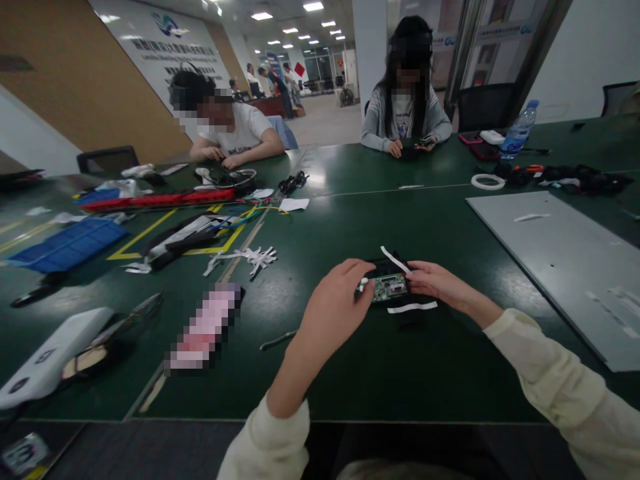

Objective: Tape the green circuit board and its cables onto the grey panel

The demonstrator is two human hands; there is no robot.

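Head view: where's the circuit board (pixel 393 287)?

Just off centre, toward four o'clock, in a black case (pixel 384 268).

And the hands?

I see the right hand (pixel 434 280) gripping the case's three o'clock edge; the left hand (pixel 340 295) curls at nine o'clock, by a white plug (pixel 363 283). Whether it pinches that, I can't tell.
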